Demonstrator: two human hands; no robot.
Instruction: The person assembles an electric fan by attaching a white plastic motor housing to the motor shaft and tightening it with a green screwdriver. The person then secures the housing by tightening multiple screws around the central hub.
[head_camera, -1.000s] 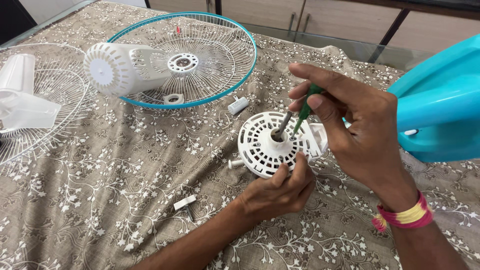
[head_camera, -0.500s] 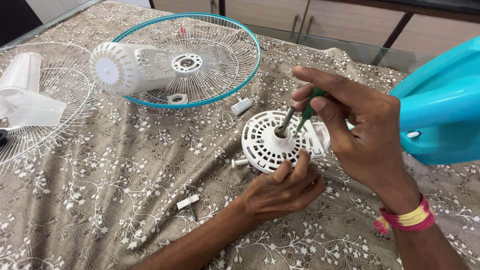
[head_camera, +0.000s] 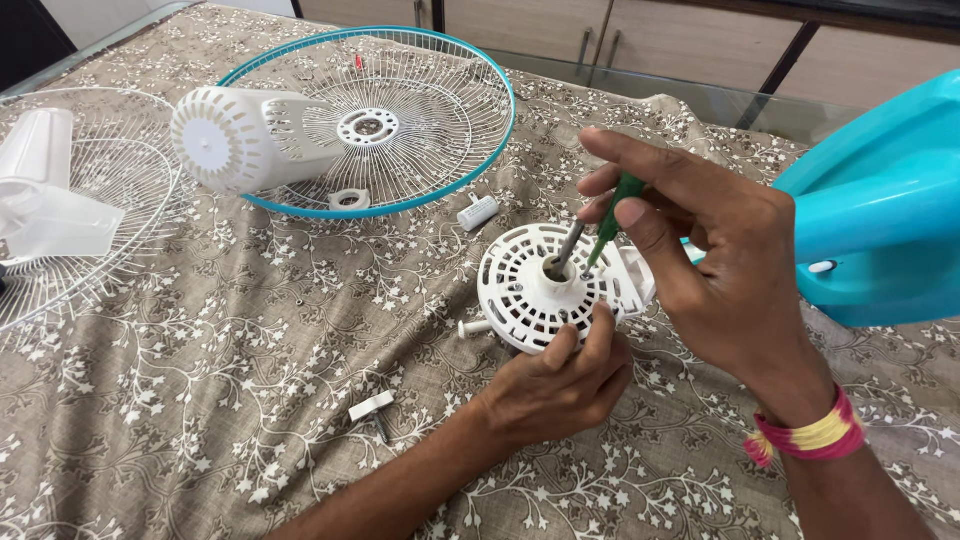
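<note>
The right hand (head_camera: 735, 270) holds a green-handled screwdriver (head_camera: 607, 225) pinched between thumb and fingers, and its tip stands on the white round motor cover (head_camera: 545, 290), just beside the metal shaft (head_camera: 566, 248) that comes out of the cover's centre. The left hand (head_camera: 560, 385) grips the near rim of the same cover, with the fingers closed on it. The cover stands on the patterned brown cloth (head_camera: 250, 350), in the middle of the table, a little toward the right edge.

Toward the far edge lies a wire fan guard with a blue rim (head_camera: 420, 90), and a white vented motor housing (head_camera: 240, 135) lies on its left part. At the left edge there is a second white wire guard (head_camera: 100, 230). A small white cylinder (head_camera: 476, 212) lies between the blue-rimmed guard and the cover. A small white clip (head_camera: 371, 407) lies near the left forearm. At the right edge a turquoise fan body (head_camera: 880, 210) is visible.
</note>
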